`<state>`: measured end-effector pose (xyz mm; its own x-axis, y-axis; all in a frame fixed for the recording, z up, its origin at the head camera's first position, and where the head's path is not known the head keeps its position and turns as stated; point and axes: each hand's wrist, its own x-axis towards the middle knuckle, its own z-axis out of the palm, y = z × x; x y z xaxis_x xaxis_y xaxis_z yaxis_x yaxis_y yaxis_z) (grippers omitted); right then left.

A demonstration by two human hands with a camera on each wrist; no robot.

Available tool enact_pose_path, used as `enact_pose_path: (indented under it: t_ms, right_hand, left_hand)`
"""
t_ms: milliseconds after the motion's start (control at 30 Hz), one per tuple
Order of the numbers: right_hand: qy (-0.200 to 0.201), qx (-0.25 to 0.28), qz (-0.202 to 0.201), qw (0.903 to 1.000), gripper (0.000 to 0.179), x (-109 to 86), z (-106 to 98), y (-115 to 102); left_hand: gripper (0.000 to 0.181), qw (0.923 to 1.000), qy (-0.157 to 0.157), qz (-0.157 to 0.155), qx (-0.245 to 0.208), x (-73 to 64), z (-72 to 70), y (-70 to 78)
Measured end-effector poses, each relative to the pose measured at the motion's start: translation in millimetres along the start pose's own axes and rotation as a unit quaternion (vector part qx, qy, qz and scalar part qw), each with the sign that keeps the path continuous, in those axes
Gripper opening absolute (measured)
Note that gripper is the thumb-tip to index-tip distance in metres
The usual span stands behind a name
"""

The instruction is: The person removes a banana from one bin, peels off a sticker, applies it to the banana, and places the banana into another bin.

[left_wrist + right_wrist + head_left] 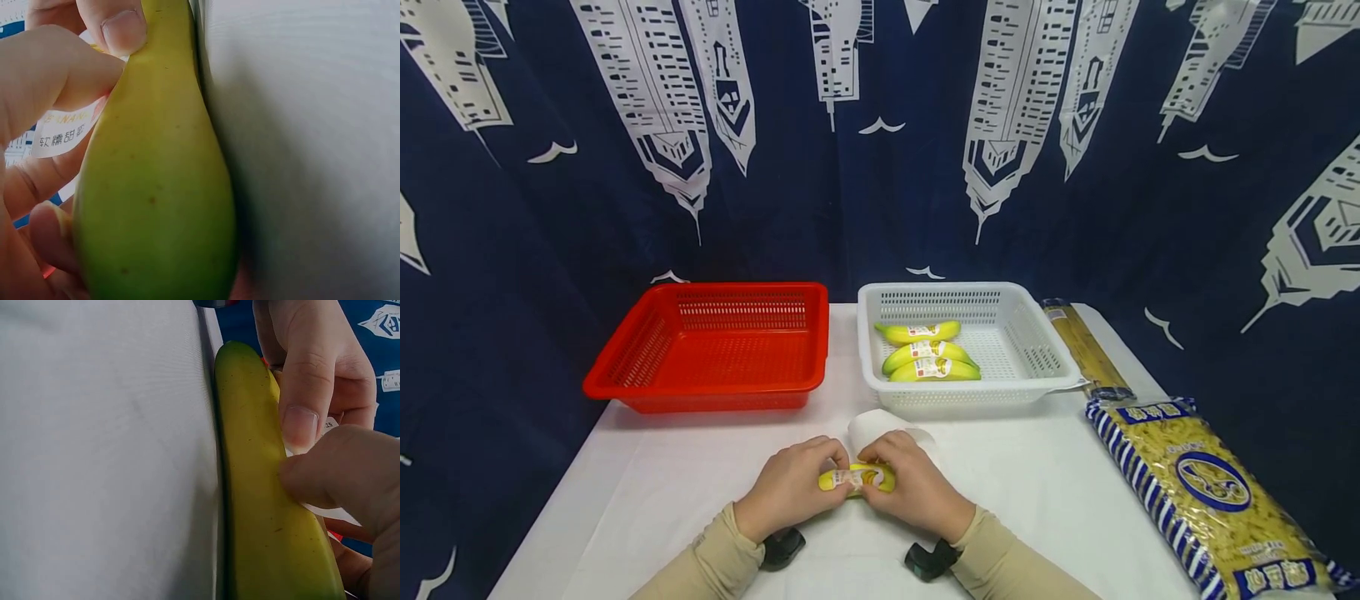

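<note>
A yellow banana point(886, 478) lies low over the white tabletop between my two hands, with a printed label point(856, 477) across its upper side. My left hand point(796, 490) holds its left part with thumb and fingers. On the other side my right hand point(919, 485) grips it, and both thumbs meet near the middle at the label. In the left wrist view, a loose part of the label point(59, 134) stands off the yellow-green peel point(153, 187). The right wrist view shows the thumbs pressed close at the banana's side point(262, 475).
Behind the right hand lies a curled piece of white paper point(877, 423). A red basket point(707, 392) stands back left, and a white basket point(962, 390) holding several labelled bananas point(932, 368) back right. Bagged pasta point(1213, 492) and a long brown packet point(1088, 350) lie along the right.
</note>
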<state>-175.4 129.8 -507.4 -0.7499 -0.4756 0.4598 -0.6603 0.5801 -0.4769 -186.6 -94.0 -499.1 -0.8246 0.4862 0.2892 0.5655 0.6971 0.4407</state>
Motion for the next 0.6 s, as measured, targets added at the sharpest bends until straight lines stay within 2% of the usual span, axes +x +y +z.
enact_pose_path:
  t_ms: [133,300,467,600]
  right_hand:
    - [-0.013,0.001,0.003,0.9999,0.04,0.1,-1,1]
    - [-0.019,0.036,0.002,0.9992,0.042,-1.1,-3,3]
    - [-0.017,0.083,-0.053,0.995,0.039,-2.3,-3,7]
    - [0.002,0.084,-0.104,0.9911,0.036,-1.2,-2,10]
  left_hand:
    - [0.023,1.0,-0.001,-0.001,-0.002,0.4,-1.3,0.6]
    - [0.034,0.9994,0.025,0.009,-0.02,-0.9,-0.9,-0.5]
    - [0.041,0.9973,0.048,0.036,-0.043,-2.4,-0.5,-2.0]
    - [0.037,0.9967,0.061,0.043,-0.032,-2.5,-0.9,-2.5]
